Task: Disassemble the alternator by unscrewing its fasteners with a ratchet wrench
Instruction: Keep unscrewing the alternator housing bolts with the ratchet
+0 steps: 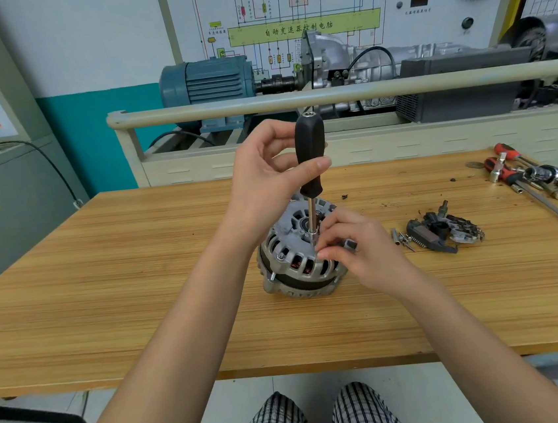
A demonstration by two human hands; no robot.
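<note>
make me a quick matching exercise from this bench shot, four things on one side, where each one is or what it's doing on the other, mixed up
Things
1. left hand
2. right hand
3. alternator
4. red-handled tools

Places or states
A. stands on the table, mid-bench
B. grips the black driver handle
C. lie at the table's far right
D. fingers pinch at the socket end of the driver shaft

Pairs: 1-B, 2-D, 3-A, 4-C
</note>
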